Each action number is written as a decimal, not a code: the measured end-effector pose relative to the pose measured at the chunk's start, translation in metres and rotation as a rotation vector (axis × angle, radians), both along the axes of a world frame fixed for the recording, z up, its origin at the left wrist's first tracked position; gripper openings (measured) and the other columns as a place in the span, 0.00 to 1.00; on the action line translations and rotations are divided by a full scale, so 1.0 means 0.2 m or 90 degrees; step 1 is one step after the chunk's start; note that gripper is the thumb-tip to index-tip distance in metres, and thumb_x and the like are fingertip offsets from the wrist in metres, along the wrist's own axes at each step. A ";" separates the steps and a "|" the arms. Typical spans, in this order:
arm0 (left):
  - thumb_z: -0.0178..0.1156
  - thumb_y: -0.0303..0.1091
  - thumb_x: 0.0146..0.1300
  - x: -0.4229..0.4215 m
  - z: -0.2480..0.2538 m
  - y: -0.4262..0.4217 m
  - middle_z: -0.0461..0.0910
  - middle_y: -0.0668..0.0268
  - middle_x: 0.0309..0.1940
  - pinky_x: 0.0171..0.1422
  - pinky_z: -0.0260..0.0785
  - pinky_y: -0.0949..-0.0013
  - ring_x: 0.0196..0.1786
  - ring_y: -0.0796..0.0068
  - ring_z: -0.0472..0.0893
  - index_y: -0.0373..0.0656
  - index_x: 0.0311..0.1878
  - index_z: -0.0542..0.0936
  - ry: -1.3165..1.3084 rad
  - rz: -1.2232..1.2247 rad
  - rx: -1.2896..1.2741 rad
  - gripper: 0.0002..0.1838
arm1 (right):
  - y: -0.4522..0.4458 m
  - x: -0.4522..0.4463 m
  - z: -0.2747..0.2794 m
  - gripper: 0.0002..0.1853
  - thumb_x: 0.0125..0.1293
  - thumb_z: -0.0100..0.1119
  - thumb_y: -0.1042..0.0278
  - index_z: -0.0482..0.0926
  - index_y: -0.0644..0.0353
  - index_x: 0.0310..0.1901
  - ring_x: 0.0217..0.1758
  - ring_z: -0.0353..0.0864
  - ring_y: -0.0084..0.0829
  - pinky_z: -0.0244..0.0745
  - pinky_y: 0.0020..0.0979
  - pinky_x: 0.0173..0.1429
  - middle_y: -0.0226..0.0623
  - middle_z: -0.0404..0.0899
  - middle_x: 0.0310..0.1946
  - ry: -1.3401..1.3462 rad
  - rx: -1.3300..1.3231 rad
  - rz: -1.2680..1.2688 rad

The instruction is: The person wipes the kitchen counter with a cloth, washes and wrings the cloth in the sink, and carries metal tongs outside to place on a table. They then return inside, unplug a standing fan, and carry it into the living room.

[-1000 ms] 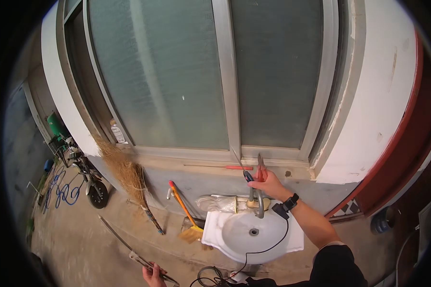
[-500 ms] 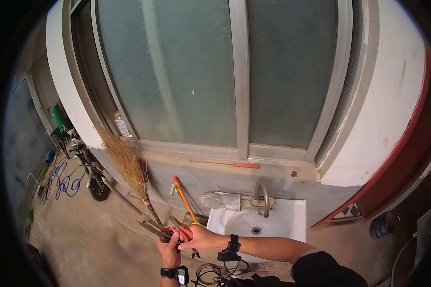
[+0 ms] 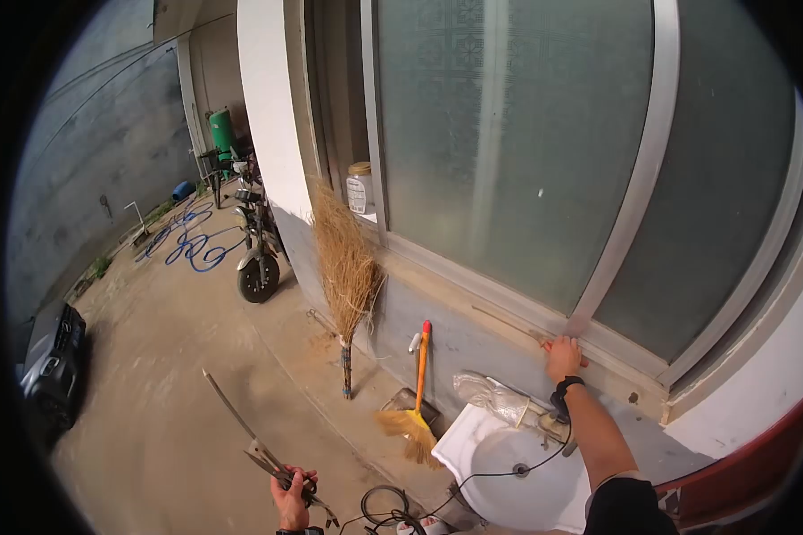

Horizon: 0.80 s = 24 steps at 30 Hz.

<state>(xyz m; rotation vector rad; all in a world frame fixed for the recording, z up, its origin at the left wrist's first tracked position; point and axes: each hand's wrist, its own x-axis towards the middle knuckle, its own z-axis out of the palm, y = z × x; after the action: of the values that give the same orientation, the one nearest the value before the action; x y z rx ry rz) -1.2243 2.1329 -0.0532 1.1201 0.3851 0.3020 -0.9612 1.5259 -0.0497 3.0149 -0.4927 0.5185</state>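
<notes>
My left hand (image 3: pixel 293 505), low in the view, is closed round a bundle of metal tools (image 3: pixel 268 458). One is a long thin rod pointing up and left; shorter pointed pieces and dark handle-like ends show near the fingers, their exact kind unclear. At the window sill, my right hand (image 3: pixel 563 358) has its fingers round the red handle of a screwdriver (image 3: pixel 584 362). Its thin shaft lies along the sill to the left, and the hand covers most of the handle.
Below my right arm is a white washbasin (image 3: pixel 491 459) with a plastic-wrapped item (image 3: pixel 489 395) on its back edge. A straw broom (image 3: pixel 343 276) and a yellow-handled broom (image 3: pixel 423 374) lean by the wall. Black cable (image 3: pixel 388 504) coils beside the basin. A motorbike (image 3: pixel 257 259) stands farther off.
My right hand has left the tools in my left hand and reached right to the screwdriver on the sill. My left hand still holds the bundle. The view has turned left.
</notes>
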 end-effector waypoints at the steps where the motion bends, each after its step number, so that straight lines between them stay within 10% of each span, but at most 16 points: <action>1: 0.62 0.27 0.72 -0.08 -0.07 0.09 0.77 0.63 0.39 0.46 0.83 0.54 0.42 0.61 0.85 0.45 0.52 0.69 0.008 0.037 -0.004 0.13 | 0.02 -0.02 0.03 0.08 0.68 0.58 0.70 0.81 0.59 0.46 0.59 0.76 0.41 0.71 0.43 0.63 0.40 0.80 0.49 0.017 0.006 -0.012; 3: 0.63 0.31 0.73 -0.26 -0.05 0.21 0.83 0.64 0.34 0.29 0.73 0.73 0.31 0.74 0.82 0.43 0.53 0.74 0.134 0.072 0.085 0.10 | -0.05 0.04 -0.07 0.08 0.65 0.60 0.73 0.79 0.61 0.45 0.57 0.78 0.46 0.74 0.45 0.61 0.44 0.79 0.49 0.000 0.021 0.001; 7: 0.63 0.31 0.73 -0.52 -0.09 0.32 0.84 0.64 0.33 0.26 0.71 0.74 0.28 0.76 0.81 0.45 0.50 0.75 0.126 0.232 0.111 0.08 | 0.31 -0.10 0.16 0.17 0.55 0.65 0.79 0.74 0.65 0.46 0.49 0.81 0.57 0.78 0.52 0.54 0.52 0.78 0.49 -0.065 0.211 0.068; 9: 0.63 0.32 0.72 -0.62 -0.10 0.32 0.82 0.68 0.28 0.25 0.69 0.74 0.24 0.78 0.78 0.46 0.47 0.76 0.127 0.337 0.034 0.06 | 0.58 -0.18 0.24 0.19 0.53 0.63 0.81 0.72 0.66 0.48 0.50 0.84 0.51 0.80 0.47 0.53 0.49 0.79 0.48 -0.058 0.308 0.144; 11: 0.61 0.25 0.72 -0.71 -0.21 0.41 0.77 0.62 0.39 0.45 0.84 0.51 0.41 0.62 0.84 0.45 0.51 0.68 0.064 0.347 -0.015 0.12 | 0.87 -0.19 0.15 0.20 0.52 0.60 0.84 0.70 0.65 0.48 0.48 0.84 0.34 0.79 0.34 0.53 0.41 0.77 0.45 -0.085 0.713 0.272; 18: 0.60 0.24 0.72 -1.05 0.00 0.43 0.80 0.61 0.40 0.46 0.84 0.63 0.41 0.67 0.85 0.41 0.50 0.68 0.066 0.511 0.047 0.10 | 1.80 -0.21 -0.49 0.23 0.49 0.57 0.86 0.70 0.62 0.49 0.37 0.74 0.21 0.76 0.24 0.45 0.32 0.71 0.39 0.234 1.026 0.450; 24: 0.61 0.27 0.72 -1.76 -0.14 0.47 0.83 0.60 0.39 0.45 0.80 0.69 0.41 0.71 0.86 0.39 0.51 0.69 0.177 0.645 0.118 0.11 | 2.39 -0.43 -0.66 0.11 0.59 0.58 0.80 0.75 0.61 0.44 0.32 0.73 0.23 0.72 0.26 0.36 0.27 0.73 0.32 0.455 0.875 0.603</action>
<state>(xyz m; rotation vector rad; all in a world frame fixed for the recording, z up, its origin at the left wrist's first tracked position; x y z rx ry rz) -1.5766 2.2263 -0.0820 1.0731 1.1889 1.0901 -1.0476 2.0039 -0.1819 3.9541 1.1347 -1.5472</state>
